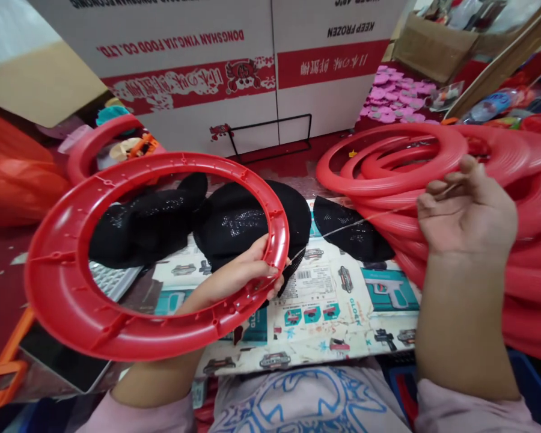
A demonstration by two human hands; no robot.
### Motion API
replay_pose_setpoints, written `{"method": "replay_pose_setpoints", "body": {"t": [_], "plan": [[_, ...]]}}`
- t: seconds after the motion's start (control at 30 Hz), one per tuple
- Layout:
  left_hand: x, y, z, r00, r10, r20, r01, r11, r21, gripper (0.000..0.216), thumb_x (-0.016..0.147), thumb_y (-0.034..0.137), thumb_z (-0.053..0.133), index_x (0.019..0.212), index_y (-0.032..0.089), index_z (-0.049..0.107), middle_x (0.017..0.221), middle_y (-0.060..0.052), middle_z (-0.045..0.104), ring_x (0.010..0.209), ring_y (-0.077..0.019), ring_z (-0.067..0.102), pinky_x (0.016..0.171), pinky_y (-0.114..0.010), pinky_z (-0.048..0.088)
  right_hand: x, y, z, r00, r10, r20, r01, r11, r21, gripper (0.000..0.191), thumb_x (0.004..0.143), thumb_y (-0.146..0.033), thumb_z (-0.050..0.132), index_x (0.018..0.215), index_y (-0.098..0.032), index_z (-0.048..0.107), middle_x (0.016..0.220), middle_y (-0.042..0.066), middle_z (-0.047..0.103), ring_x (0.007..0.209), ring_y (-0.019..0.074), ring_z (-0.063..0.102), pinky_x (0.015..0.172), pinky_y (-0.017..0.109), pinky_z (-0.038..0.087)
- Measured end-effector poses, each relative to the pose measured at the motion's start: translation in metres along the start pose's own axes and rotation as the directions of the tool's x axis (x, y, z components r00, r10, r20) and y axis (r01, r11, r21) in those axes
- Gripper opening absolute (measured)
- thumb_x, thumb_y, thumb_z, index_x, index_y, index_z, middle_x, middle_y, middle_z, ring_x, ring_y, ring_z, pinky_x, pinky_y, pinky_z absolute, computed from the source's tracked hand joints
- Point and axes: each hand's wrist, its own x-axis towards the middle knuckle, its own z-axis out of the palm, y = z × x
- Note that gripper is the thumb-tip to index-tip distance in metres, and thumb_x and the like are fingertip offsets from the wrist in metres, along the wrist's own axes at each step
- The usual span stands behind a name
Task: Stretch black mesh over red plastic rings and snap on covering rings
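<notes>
Cluttered desk point(293, 171), with your red ring point(162, 329) raised above it, ribbed face showing.
Your left hand point(246, 269) grips only one side of the rim, so a loosened hold could let the ring swing down; your right hand point(471, 207), fingers curled, holds a thin cord point(356, 224) stretched from near your left fingertips, and too hard a pull could snap it. Slack could snag on the black mesh pieces point(293, 207) below; a wide right-arm sweep could topple the stacked red rings point(534, 282).
</notes>
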Motion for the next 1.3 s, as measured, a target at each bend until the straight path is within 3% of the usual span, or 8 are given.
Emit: {"method": "replay_pose_setpoints", "body": {"t": [0.17, 0.27, 0.33, 0.4, 0.53, 0.8, 1.07, 1.3], "plan": [[-0.001, -0.007, -0.001, 0.994, 0.051, 0.092, -0.03, 0.977, -0.21, 0.052, 0.074, 0.019, 0.055, 0.124, 0.027, 0.043, 0.097, -0.003, 0.056, 0.064, -0.0117, 0.057, 0.053, -0.022, 0.046, -0.022, 0.011, 0.015, 0.961, -0.175, 0.213, 0.218, 0.955, -0.201, 0.039, 0.071, -0.034, 0.073, 0.105, -0.029, 0.056, 0.123, 0.005, 0.055, 0.108, 0.0249, 0.059, 0.083, 0.044, 0.051], [-0.002, -0.007, 0.002, 0.994, 0.071, 0.081, -0.048, 0.965, -0.257, 0.046, 0.075, 0.02, 0.056, 0.12, 0.025, 0.046, 0.095, -0.002, 0.056, 0.063, -0.011, 0.056, 0.053, -0.021, 0.046, -0.041, 0.013, 0.019, 0.908, -0.295, 0.297, 0.41, 0.77, -0.489, 0.056, 0.069, -0.033, 0.076, 0.118, -0.029, 0.051, 0.121, 0.006, 0.055, 0.1, 0.0203, 0.06, 0.078, 0.036, 0.051], [-0.002, -0.006, 0.004, 0.996, 0.073, 0.054, -0.057, 0.964, -0.26, 0.045, 0.075, 0.018, 0.055, 0.119, 0.023, 0.046, 0.092, -0.002, 0.056, 0.062, -0.0109, 0.057, 0.051, -0.02, 0.046, -0.054, 0.015, 0.021, 0.908, -0.061, 0.414, 0.375, 0.557, -0.741, 0.035, 0.07, -0.041, 0.075, 0.097, -0.023, 0.062, 0.088, 0.003, 0.063, 0.073, 0.0165, 0.06, 0.059, 0.029, 0.047], [0.0, -0.007, 0.004, 0.995, 0.087, 0.051, -0.071, 0.962, -0.262, 0.052, 0.074, 0.017, 0.053, 0.124, 0.022, 0.042, 0.089, -0.002, 0.057, 0.061, -0.012, 0.058, 0.05, -0.021, 0.045, -0.067, 0.019, 0.025, 0.788, 0.383, 0.483, 0.32, 0.416, -0.851, 0.029, 0.072, -0.046, 0.073, 0.07, -0.019, 0.063, 0.06, -0.001, 0.057, 0.054, 0.0127, 0.052, 0.048, 0.025, 0.039], [0.007, -0.013, 0.001, 0.983, 0.147, 0.113, -0.118, 0.965, -0.236, 0.059, 0.08, 0.024, 0.051, 0.135, 0.02, 0.032, 0.075, 0.0, 0.059, 0.055, -0.0134, 0.057, 0.051, -0.023, 0.044, -0.093, 0.037, 0.038, 0.368, 0.675, 0.639, 0.169, 0.628, -0.76, 0.019, 0.075, -0.037, 0.072, 0.075, -0.018, 0.07, 0.064, -0.002, 0.061, 0.058, 0.0102, 0.054, 0.052, 0.022, 0.042], [0.021, -0.029, 0.002, 0.988, 0.144, 0.063, -0.131, 0.974, -0.182, 0.045, 0.083, 0.033, 0.052, 0.125, 0.02, 0.046, 0.076, 0.0, 0.061, 0.06, -0.0138, 0.055, 0.06, -0.026, 0.046, -0.104, 0.051, 0.04, 0.154, 0.228, 0.961, 0.326, 0.907, -0.268, 0.005, 0.083, -0.02, 0.068, 0.085, -0.019, 0.072, 0.084, 0.001, 0.071, 0.078, 0.01, 0.066, 0.075, 0.022, 0.051], [0.005, -0.028, 0.004, 0.949, -0.051, 0.312, 0.123, 0.968, -0.217, 0.084, 0.063, 0.015, 0.053, 0.14, 0.027, 0.021, 0.084, 0.0, 0.06, 0.063, -0.0143, 0.058, 0.054, -0.023, 0.046, -0.105, 0.057, 0.038, 0.17, -0.06, 0.984, 0.631, 0.773, -0.062, 0.007, 0.086, -0.014, 0.061, 0.084, -0.017, 0.067, 0.081, 0.004, 0.069, 0.076, 0.0128, 0.064, 0.07, 0.026, 0.053], [0.003, -0.028, 0.008, 0.943, -0.03, 0.332, 0.033, 0.999, -0.004, 0.096, 0.059, -0.001, 0.055, 0.141, 0.032, 0.016, 0.105, 0.001, 0.05, 0.077, -0.0084, 0.054, 0.062, -0.018, 0.043, -0.11, 0.052, 0.041, 0.194, -0.132, 0.972, 0.666, 0.746, -0.032, 0.008, 0.083, -0.013, 0.062, 0.076, -0.015, 0.066, 0.074, 0.005, 0.068, 0.068, 0.0124, 0.059, 0.065, 0.027, 0.05]]}}
